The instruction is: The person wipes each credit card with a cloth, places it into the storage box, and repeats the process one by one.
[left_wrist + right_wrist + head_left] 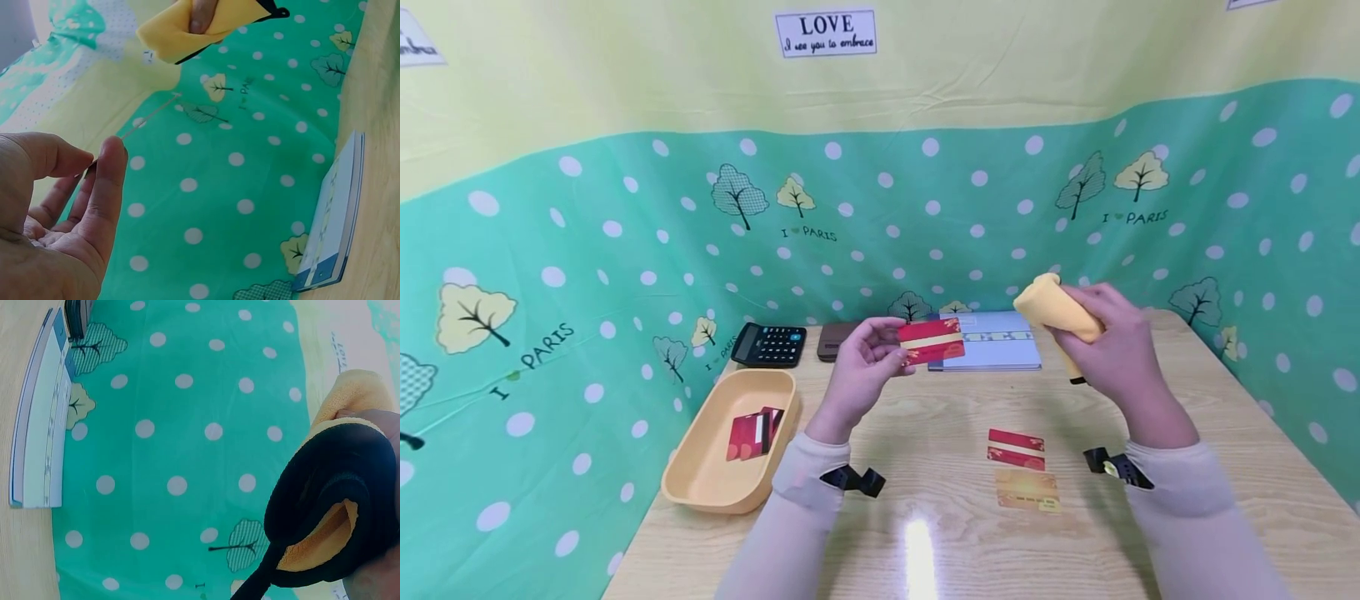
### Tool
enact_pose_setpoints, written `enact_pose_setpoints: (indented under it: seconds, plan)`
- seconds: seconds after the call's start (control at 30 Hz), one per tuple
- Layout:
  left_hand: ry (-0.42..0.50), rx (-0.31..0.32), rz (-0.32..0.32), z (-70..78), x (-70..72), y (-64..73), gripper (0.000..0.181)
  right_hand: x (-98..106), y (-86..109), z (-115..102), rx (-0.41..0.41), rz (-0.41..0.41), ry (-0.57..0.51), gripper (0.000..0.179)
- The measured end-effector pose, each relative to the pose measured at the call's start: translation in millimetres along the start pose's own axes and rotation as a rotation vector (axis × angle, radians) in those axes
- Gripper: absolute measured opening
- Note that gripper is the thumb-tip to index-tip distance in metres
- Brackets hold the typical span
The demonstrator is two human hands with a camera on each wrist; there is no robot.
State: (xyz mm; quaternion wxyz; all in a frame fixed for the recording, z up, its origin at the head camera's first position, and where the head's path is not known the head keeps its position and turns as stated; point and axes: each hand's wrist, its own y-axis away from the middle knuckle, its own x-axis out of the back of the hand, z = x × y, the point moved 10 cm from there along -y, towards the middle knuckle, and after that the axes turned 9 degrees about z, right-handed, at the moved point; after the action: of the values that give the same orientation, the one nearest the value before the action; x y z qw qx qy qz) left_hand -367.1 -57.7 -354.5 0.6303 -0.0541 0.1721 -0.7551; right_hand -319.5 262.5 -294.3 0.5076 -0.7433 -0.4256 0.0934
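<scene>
Between thumb and fingers my left hand (pixel 868 362) pinches a red bank card (pixel 931 341) with a pale stripe, raised above the table. Seen edge-on in the left wrist view, the card (pixel 150 117) is only a thin line. My right hand (pixel 1116 342) grips a folded yellow cloth (pixel 1060 308) with black edging, to the right of the card and apart from it. The cloth's black edge (pixel 331 450) curls toward the right wrist camera. Below the hands, another red card (pixel 1016 450) and a gold card (pixel 1027 490) lie on the table.
At the left stands a beige tray (pixel 730 498) with red cards (pixel 748 437) in it. A black calculator (pixel 769 346), a brown wallet-like item (pixel 837 340) and a pale blue notebook (pixel 992 354) line the back of the wooden table (pixel 940 417). A patterned curtain (pixel 865 192) hangs behind.
</scene>
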Motion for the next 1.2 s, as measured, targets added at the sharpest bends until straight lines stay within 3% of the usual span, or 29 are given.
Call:
enact_pose_setpoints:
  seconds: [0.5,1.2]
  plan:
    - [-0.017,-0.015,-0.020,-2.6,-3.4,1.2,0.040,-19,7.1,-16,0.026,-0.058,-0.039,0.057]
    - [-0.003,0.019,-0.031,-11.5,-11.3,2.6,0.039,-44,18.0,-43,0.086,-0.126,-0.116,0.050]
